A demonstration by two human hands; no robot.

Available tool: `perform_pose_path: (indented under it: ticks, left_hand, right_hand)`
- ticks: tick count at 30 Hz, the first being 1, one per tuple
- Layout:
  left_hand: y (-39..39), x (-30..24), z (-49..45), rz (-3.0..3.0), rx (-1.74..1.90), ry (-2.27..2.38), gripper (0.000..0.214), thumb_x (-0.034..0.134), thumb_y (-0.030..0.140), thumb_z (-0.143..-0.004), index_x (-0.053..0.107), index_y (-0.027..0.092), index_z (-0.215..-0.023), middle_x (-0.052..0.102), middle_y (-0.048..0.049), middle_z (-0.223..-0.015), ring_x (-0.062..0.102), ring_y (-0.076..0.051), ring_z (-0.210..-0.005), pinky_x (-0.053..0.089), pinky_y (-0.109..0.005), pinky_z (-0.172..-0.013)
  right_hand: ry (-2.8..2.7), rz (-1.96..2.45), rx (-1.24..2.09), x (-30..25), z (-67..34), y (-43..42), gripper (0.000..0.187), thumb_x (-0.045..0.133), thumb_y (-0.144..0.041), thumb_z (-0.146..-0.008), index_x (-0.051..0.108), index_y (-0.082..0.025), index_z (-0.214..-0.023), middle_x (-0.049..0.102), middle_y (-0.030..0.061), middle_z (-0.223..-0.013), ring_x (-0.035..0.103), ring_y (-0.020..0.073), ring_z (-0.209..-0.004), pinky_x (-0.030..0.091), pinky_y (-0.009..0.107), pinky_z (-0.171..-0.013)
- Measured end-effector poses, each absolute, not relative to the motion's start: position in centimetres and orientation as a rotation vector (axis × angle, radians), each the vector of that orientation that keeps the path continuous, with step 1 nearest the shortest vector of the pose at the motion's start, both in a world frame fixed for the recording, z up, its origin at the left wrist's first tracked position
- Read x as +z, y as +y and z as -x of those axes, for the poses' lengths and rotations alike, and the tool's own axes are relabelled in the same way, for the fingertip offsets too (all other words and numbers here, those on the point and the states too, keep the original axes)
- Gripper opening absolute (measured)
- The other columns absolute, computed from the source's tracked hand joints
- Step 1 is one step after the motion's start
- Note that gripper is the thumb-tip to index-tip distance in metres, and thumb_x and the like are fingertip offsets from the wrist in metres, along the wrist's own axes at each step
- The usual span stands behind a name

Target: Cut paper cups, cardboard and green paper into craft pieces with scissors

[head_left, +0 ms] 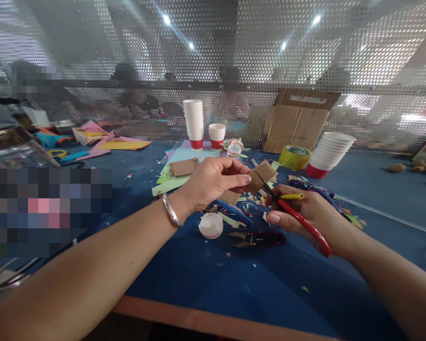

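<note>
My left hand (pixel 222 182), with a silver bangle at the wrist, pinches a small piece of brown cardboard (pixel 261 174) between thumb and fingers. My right hand (pixel 301 213) is closed around scissors (pixel 305 227) with red handles and a yellow part near the fingers. Their dark blades lie against the right side of the cardboard; how far they reach into it I cannot tell. Below the hands lie dark thread snips (pixel 257 239) and a cut white paper cup bottom (pixel 210 225). A blue tool (pixel 236 212) rests just under the cardboard, partly hidden.
Stacked paper cups (pixel 193 123) and a shorter stack (pixel 217 135) stand behind the hands. At right are more cups (pixel 330 154), yellow tape (pixel 294 157) and a cardboard box (pixel 296 121). Coloured paper (pixel 124 143) lies at left. Paper scraps dot the blue table (pixel 206 279). Perforated metal mesh (pixel 230 57) rises behind.
</note>
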State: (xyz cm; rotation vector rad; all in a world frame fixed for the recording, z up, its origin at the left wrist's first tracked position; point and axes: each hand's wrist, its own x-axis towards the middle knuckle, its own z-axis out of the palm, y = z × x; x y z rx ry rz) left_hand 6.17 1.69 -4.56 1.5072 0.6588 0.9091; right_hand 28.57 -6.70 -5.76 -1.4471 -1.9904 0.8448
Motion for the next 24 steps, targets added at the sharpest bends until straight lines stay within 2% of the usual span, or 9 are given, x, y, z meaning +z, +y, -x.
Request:
perform_pose_path:
  ticks: [10, 14, 19, 24]
  left_hand:
    - [1.7, -4.5, -6.3, -1.512, 0.912, 0.66, 0.015, 0.079, 0.017, -0.076, 0.072, 0.013, -0.088, 0.071, 0.0007, -0.078, 0.068, -0.01, -0.072, 0.058, -0.023, -0.071]
    - [1.6, -4.6, -6.3, -1.515, 0.898, 0.664, 0.014, 0.08, 0.019, -0.076, 0.073, 0.014, -0.088, 0.071, 0.0004, -0.077, 0.069, -0.01, -0.072, 0.058, -0.023, -0.068]
    - [1.1, -4.5, -6.4, -1.482, 0.88, 0.702, 0.015, 0.078, 0.023, -0.079, 0.072, 0.014, -0.089, 0.071, -0.0004, -0.074, 0.069, -0.011, -0.069, 0.057, -0.023, -0.067]
    - [0.5, -4.6, -6.8, -1.378, 0.912, 0.692, 0.016, 0.079, 0.027, -0.079, 0.07, 0.015, -0.083, 0.07, 0.0002, -0.073, 0.067, -0.01, -0.069, 0.054, -0.021, -0.067]
  right_hand:
    - [-1.96, 1.483, 0.868, -5.6, -28.3, -6.7, 0.035, 0.068, -0.053, -0.085, 0.058, -0.021, -0.094, 0.058, -0.0032, -0.071, 0.054, 0.0146, -0.059, 0.039, 0.027, -0.054]
    - [-1.958, 1.513, 0.793, -5.6, -28.2, -6.8, 0.039, 0.063, -0.059, -0.087, 0.058, -0.02, -0.086, 0.059, -0.0024, -0.07, 0.053, 0.014, -0.056, 0.038, 0.027, -0.052]
    - [-1.905, 1.537, 0.763, -5.6, -27.8, -6.7, 0.045, 0.059, -0.064, -0.087, 0.053, -0.021, -0.075, 0.054, -0.0039, -0.058, 0.052, 0.0134, -0.051, 0.036, 0.025, -0.048]
    - [-1.807, 1.553, 0.794, -5.7, -27.6, -6.9, 0.043, 0.063, -0.059, -0.086, 0.049, -0.021, -0.07, 0.052, -0.0058, -0.053, 0.048, 0.011, -0.044, 0.035, 0.024, -0.045]
